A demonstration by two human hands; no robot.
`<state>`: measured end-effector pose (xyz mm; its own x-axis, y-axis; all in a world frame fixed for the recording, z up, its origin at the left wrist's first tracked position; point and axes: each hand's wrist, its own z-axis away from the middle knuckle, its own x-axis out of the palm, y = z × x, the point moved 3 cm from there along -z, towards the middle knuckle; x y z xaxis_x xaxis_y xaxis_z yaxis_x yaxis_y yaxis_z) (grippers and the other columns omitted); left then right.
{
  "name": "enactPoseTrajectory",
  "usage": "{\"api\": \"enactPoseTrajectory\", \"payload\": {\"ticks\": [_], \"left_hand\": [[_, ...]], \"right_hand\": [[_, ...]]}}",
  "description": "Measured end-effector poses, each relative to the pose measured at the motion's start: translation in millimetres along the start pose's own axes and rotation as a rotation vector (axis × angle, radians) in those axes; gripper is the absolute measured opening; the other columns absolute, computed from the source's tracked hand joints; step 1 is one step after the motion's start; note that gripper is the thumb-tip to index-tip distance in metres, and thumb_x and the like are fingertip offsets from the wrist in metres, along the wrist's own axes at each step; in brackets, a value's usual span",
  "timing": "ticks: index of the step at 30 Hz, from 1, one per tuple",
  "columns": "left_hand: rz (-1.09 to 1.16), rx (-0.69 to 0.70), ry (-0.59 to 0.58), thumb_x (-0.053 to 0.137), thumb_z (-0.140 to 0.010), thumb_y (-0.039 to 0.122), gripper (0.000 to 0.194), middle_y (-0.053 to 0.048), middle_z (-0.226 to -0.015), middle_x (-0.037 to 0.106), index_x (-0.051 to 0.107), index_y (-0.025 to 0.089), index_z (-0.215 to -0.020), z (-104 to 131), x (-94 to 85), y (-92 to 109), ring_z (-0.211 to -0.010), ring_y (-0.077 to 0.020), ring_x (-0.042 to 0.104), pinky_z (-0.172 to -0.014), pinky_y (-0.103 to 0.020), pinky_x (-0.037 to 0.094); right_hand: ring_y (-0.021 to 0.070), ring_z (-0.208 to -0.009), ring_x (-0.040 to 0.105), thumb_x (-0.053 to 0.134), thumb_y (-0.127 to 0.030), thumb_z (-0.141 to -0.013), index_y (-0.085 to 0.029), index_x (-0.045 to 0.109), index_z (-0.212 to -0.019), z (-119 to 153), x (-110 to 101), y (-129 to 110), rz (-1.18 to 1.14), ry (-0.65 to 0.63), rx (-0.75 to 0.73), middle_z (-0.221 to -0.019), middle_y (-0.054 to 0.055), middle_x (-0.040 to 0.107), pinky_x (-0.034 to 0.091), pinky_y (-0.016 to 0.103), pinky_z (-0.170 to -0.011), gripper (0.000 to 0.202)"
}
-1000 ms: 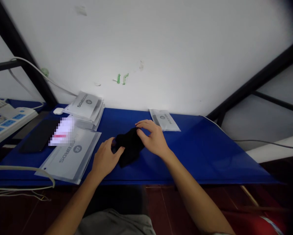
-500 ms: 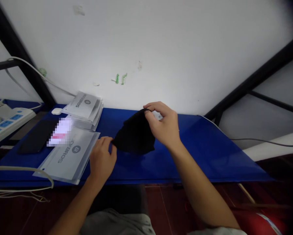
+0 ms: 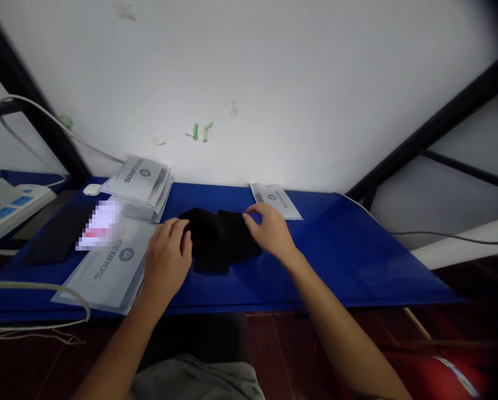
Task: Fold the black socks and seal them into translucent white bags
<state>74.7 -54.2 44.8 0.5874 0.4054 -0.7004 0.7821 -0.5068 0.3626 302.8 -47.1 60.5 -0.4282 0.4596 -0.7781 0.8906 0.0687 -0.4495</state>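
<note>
Flanking black cloth [image 3: 236,239] on blue tabletop [image 3: 348,250] with curled fingers [image 3: 255,208] of left hand [image 3: 165,253] and right hand [image 3: 271,229]; cannot tell whether grasping.

Crumpled black cloth [image 3: 232,239] lies on a glossy blue surface [image 3: 340,255] set against a white wall [image 3: 282,78]. A person's left hand [image 3: 166,253] curls at the cloth's left edge; the right hand [image 3: 269,230] has thumb and forefinger at its right edge. How firm either grip is cannot be told. Further left: a stack of grey packets [image 3: 135,180], larger packets [image 3: 113,272] nearer the viewer, and a white power strip [image 3: 13,214].
</note>
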Motion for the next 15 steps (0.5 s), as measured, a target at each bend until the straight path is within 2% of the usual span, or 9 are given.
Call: {"api": "enactPoseTrajectory", "payload": {"ticks": [4,8,11,15], "left_hand": [[0.020,0.177,-0.332,0.047,-0.091,0.021,0.021,-0.006,-0.100,0.065,0.062,0.018,-0.106,17,15.1,15,-0.092,-0.0212,0.060,-0.083,-0.036,0.050],[-0.038,0.262,-0.578,0.059,-0.086,0.027,0.032,-0.008,-0.113,0.062,0.059,0.018,-0.118,30,25.9,25,-0.103,-0.0251,0.056,-0.085,-0.040,0.050],[-0.099,0.236,-0.650,0.054,-0.089,0.026,0.032,-0.009,-0.114,0.061,0.058,0.016,-0.120,33,32.0,24,-0.104,-0.0268,0.055,-0.084,-0.041,0.050],[-0.141,0.210,-0.648,0.043,-0.091,0.012,0.028,-0.008,-0.107,0.064,0.063,0.016,-0.110,30,35.9,21,-0.100,-0.0249,0.057,-0.081,-0.039,0.050]], "right_hand": [[0.0219,-0.088,0.061,0.057,-0.024,-0.085,-0.021,0.065,-0.083,18,7,-15,0.066,-0.192,-0.045,-0.092,0.006,0.068,0.046,0.035,-0.076,0.009],[0.0216,-0.093,0.060,0.057,-0.025,-0.087,-0.020,0.067,-0.092,26,4,-25,0.198,-0.387,-0.071,-0.097,0.006,0.069,0.044,0.032,-0.076,0.012],[0.0233,-0.096,0.060,0.058,-0.025,-0.086,-0.019,0.067,-0.097,32,5,-22,0.275,-0.507,-0.087,-0.099,0.007,0.069,0.044,0.033,-0.078,0.015],[0.0236,-0.099,0.060,0.062,-0.026,-0.084,-0.019,0.066,-0.102,40,12,-11,0.269,-0.594,-0.127,-0.104,0.007,0.067,0.043,0.034,-0.081,0.020]]}}
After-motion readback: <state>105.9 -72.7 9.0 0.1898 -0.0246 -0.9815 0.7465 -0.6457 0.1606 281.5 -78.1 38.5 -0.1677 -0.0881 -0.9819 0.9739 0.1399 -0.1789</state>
